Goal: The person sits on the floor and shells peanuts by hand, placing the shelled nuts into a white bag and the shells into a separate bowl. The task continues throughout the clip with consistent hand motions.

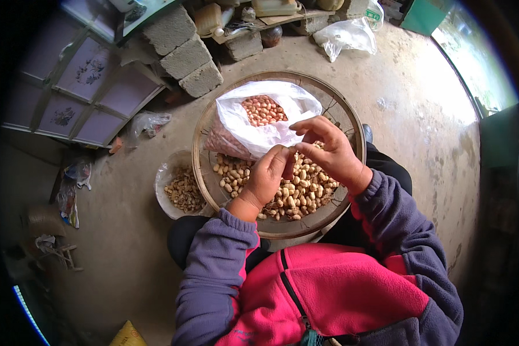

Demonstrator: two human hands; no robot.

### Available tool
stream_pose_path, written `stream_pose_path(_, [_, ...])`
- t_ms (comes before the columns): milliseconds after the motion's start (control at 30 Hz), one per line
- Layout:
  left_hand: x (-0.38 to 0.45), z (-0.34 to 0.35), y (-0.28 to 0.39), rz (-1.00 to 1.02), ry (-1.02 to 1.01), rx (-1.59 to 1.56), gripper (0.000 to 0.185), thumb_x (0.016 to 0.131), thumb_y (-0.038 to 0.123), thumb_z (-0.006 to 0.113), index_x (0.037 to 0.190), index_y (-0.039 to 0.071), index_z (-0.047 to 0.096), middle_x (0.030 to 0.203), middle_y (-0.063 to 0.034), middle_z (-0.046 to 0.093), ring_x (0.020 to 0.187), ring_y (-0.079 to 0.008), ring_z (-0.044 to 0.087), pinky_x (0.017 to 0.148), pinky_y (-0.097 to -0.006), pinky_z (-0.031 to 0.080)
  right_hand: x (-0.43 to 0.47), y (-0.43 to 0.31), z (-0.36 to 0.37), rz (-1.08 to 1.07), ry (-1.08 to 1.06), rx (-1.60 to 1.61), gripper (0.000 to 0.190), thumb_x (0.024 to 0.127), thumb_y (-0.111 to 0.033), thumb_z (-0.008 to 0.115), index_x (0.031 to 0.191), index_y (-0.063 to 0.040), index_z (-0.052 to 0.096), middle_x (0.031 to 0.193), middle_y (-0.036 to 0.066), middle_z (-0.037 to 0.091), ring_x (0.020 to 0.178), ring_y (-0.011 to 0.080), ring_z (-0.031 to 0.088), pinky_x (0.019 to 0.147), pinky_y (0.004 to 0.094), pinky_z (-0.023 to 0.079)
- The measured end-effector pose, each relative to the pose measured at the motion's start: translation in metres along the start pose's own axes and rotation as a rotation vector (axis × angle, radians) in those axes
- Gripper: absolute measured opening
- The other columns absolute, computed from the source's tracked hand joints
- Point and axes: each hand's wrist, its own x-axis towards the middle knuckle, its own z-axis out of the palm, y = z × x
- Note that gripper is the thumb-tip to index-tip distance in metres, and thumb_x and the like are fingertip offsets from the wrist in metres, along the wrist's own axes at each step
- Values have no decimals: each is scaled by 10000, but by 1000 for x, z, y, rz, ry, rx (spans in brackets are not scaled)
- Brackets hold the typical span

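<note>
My left hand [268, 174] is pinched at the fingertips over the basket, around what seems to be a peanut, mostly hidden. Against those fingertips rests the thumb of my right hand [331, 151], its other fingers curved and apart; whether it grips anything is unclear. Unshelled peanuts [300, 190] are heaped below, in the near half of a round, shallow mesh basket [310, 230]. On the basket's far side a white plastic bag [233, 108] stands with its mouth spread, holding shelled reddish peanut kernels [264, 110]. Beside the basket, at left, a lined container [162, 197] holds broken peanut shells [184, 190].
Concrete blocks [186, 56] are stacked beyond the basket, near a cabinet with floral panels [75, 82]. A clear plastic bag [348, 36] lies on the floor [419, 108]. My knees flank the basket. A small stool [65, 255] is at far left, a yellow sack [128, 335] at lower left.
</note>
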Motion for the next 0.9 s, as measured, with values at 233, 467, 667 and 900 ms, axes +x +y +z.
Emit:
stream_pose_path(233, [11,9,3,82,40,7,299,1102,266,396,1049,37,581,879,25,539,803,-54,476,728,-220,433,5,-1,-6,-12,-121,-224,184,862,-102,743,1024,-28,699,910,103,679,806,215,676,740,312,528])
stream_pose_path(467, [12,5,1,-4,74,-49,247,1084,260,435,1093,64,585,842,35,562,729,-52,502,645,-213,434,2,21,17,156,-8,-32,245,848,-137,781,998,-23,626,822,57,640,766,123,629,698,279,519])
stream_pose_path(667, [9,-15,-7,-222,-15,-506,339,1070,379,468,1089,90,645,838,42,580,710,-41,512,649,-187,438,1,19,25,162,-137,164,273,902,-122,748,1083,-3,583,842,3,604,784,94,594,724,249,496])
stream_pose_path(900, [7,-20,-7,-229,-43,-357,402,1078,396,440,1086,42,631,834,29,567,711,-64,516,654,-212,446,0,39,30,219,-191,489,248,970,-111,659,1166,30,601,1000,72,687,925,151,664,854,304,548])
